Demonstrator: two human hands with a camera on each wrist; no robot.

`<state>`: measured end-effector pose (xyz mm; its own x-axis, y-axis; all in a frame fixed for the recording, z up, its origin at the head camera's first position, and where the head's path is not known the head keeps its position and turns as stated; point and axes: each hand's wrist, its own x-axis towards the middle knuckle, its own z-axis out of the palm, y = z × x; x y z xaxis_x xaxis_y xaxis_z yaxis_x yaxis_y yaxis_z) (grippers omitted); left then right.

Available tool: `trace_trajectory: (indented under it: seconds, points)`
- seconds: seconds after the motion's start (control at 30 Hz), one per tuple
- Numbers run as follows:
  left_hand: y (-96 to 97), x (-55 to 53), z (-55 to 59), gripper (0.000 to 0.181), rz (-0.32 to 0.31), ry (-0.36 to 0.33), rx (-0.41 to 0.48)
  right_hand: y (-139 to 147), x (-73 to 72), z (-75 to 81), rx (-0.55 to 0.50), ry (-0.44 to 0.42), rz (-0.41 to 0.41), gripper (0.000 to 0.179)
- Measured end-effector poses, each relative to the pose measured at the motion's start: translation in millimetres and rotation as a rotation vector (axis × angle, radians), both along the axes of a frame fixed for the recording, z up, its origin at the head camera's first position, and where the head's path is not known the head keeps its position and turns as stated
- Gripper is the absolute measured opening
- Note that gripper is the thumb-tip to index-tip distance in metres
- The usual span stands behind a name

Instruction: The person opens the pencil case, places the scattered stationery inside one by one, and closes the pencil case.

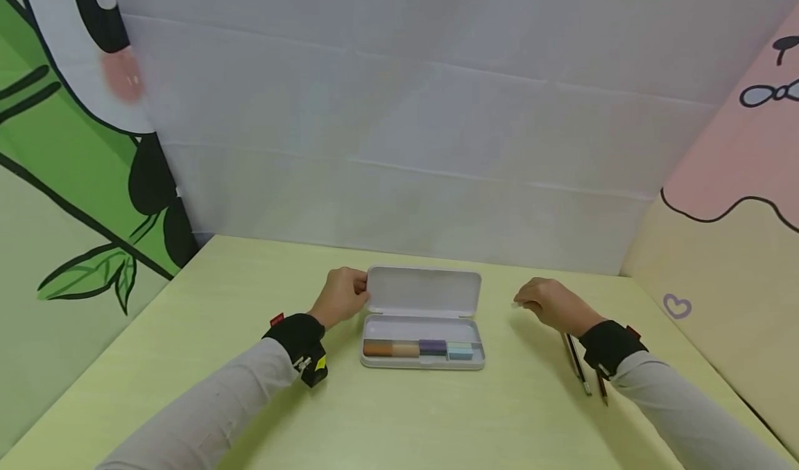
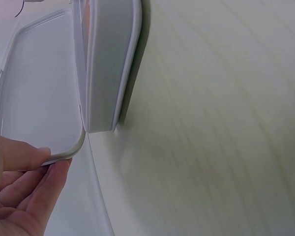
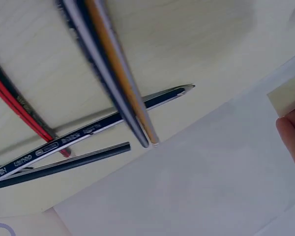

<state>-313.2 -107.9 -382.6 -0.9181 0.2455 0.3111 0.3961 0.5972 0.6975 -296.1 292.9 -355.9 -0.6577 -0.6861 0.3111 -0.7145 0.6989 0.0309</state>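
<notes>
A white pencil case [image 1: 424,367] lies on the table with its lid [image 1: 424,291] raised at the back. In its tray sit an orange-brown block [image 1: 377,348], a tan block [image 1: 406,349], a purple block [image 1: 433,347] and a light blue block [image 1: 460,351]. My left hand [image 1: 342,295] pinches the lid's left edge between thumb and fingers, as the left wrist view shows close up. To the right of the case, just above the table, my right hand [image 1: 555,303] pinches a small cream-coloured eraser [image 3: 288,97]. The fingers partly hide it.
Several pencils lie beneath my right wrist, among them a dark blue one [image 3: 88,130], a black one [image 3: 88,161] and a red-and-black one [image 3: 19,105]. A white sheet [image 1: 399,144] hangs behind the table [image 1: 399,421]. Decorated walls stand left and right.
</notes>
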Motion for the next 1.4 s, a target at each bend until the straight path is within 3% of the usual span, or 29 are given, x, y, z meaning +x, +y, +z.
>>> trace_trajectory:
  seconds: [0.3,0.53,1.0,1.4]
  points:
    - [0.8,0.3,1.6,0.021,0.011,0.004,-0.006,-28,11.2,13.5,-0.021,-0.023,0.046,0.018]
    - [0.1,0.7,0.3,0.020,0.012,0.008,-0.010,-55,26.5,15.3,-0.006,-0.024,0.100,0.018]
    - [0.5,1.7,-0.1,0.023,-0.014,0.011,0.009,-84,47.9,5.3,0.002,-0.068,0.112,0.017]
    - [3.0,1.3,0.6,0.023,0.017,-0.004,-0.017,-105,57.9,-7.1,0.030,-0.196,0.109,0.019]
